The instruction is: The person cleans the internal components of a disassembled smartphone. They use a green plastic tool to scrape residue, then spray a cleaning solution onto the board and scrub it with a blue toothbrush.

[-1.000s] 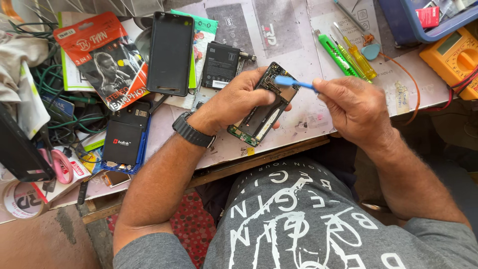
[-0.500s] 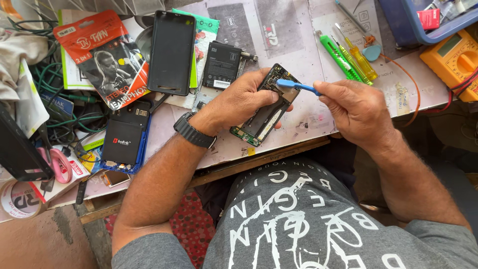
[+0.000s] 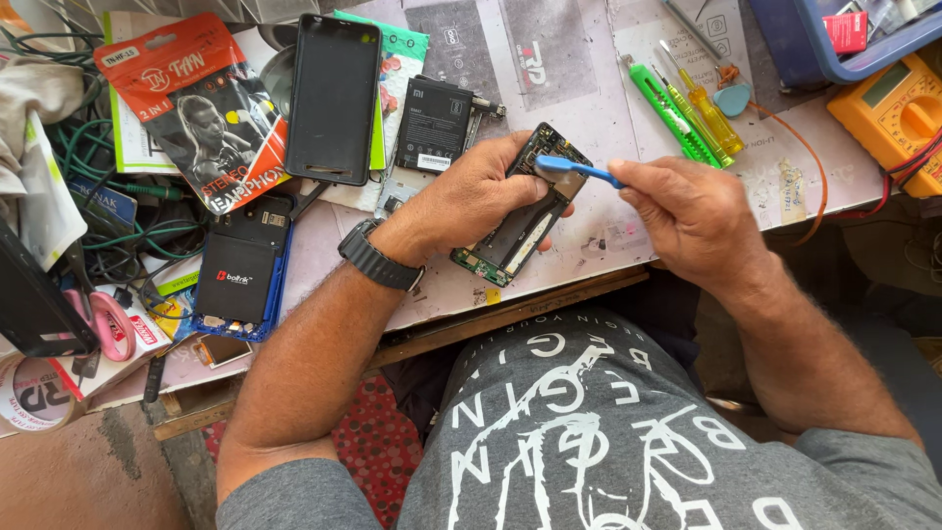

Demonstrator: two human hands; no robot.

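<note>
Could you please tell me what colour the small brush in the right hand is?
Blue; the brush shows best in the head view.

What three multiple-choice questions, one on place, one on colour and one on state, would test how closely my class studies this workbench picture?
1. Where is the black phone cover?
A. on the bench beyond the left hand
B. in the blue tray
C. on the person's lap

2. What colour is the brush in the right hand?
A. red
B. blue
C. white

3. How is the opened phone held?
A. lying untouched
B. gripped in the left hand
C. clamped in a vice

Answers: 1 A, it lies flat up the bench, past the hand; 2 B, handle and head are blue; 3 B, the left fingers wrap it above the bench edge.
</note>
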